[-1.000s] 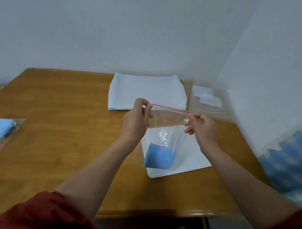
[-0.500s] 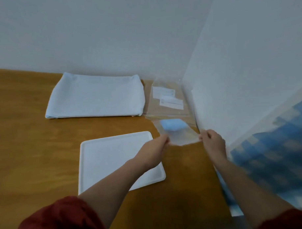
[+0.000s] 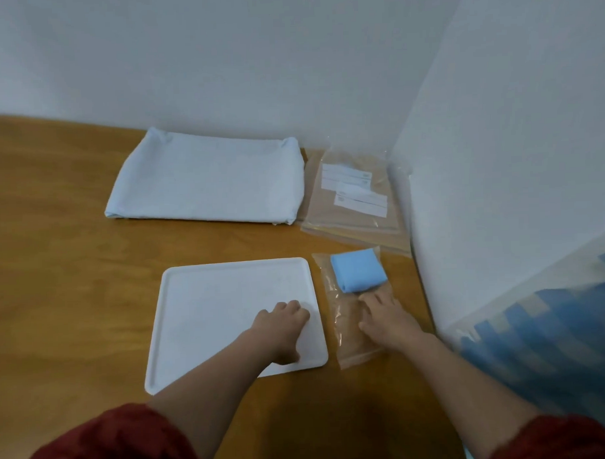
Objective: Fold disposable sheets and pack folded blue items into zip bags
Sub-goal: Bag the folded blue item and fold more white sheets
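Observation:
A clear zip bag (image 3: 345, 317) lies flat on the wooden table to the right of a white tray (image 3: 211, 301). A folded blue item (image 3: 359, 273) sits inside the bag at its far end. My right hand (image 3: 386, 319) lies flat on the bag just below the blue item, fingers spread. My left hand (image 3: 280, 324) rests on the right part of the tray with its fingers curled under, holding nothing that I can see. A stack of folded white disposable sheets (image 3: 210, 179) lies at the back of the table.
A pile of empty zip bags with white labels (image 3: 353, 196) lies in the back right corner against the wall. A white wall runs close along the table's right side. A blue-patterned packet (image 3: 555, 340) sits at the lower right.
The bag was held up by both hands at its zip edge; now it lies on the table right of the tray. My left hand has let go and moved onto the tray.

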